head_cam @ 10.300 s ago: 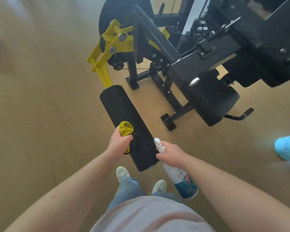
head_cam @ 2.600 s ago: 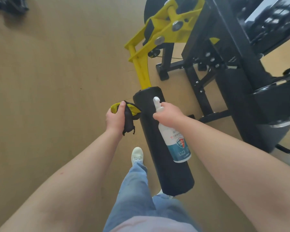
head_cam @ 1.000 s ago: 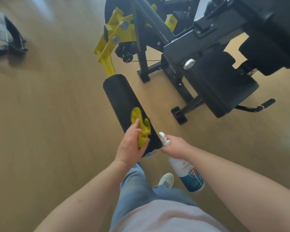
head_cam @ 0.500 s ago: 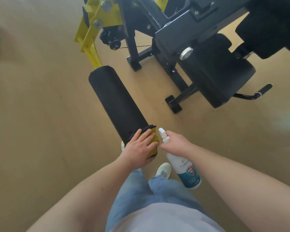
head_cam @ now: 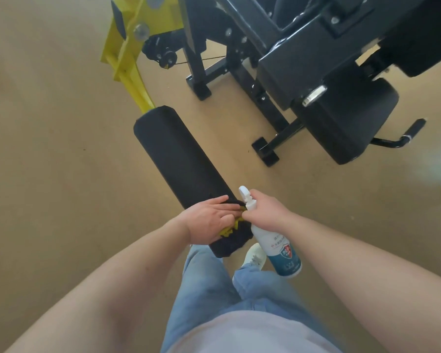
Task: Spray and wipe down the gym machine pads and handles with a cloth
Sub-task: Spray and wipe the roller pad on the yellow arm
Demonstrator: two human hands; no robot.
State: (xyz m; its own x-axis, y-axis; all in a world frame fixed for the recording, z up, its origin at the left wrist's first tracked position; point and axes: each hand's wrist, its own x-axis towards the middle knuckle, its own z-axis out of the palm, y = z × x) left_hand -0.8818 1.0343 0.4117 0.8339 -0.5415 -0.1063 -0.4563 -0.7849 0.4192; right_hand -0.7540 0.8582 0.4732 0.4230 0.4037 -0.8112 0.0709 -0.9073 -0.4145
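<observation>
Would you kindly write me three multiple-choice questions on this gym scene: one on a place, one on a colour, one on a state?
1. Where does the left hand press the cloth?
A) near end of the roller pad
B) seat pad
C) floor

2. What colour is the lever arm carrying the roller pad?
A) red
B) yellow
C) blue

3. What is the right hand doing?
A) hanging empty
B) lying flat on the pad
C) gripping the spray bottle

Answers: 1 A, its fingers hold the cloth on the pad's nearest end; 2 B, the arm is bright yellow; 3 C, its fingers curl round the bottle's neck.
</observation>
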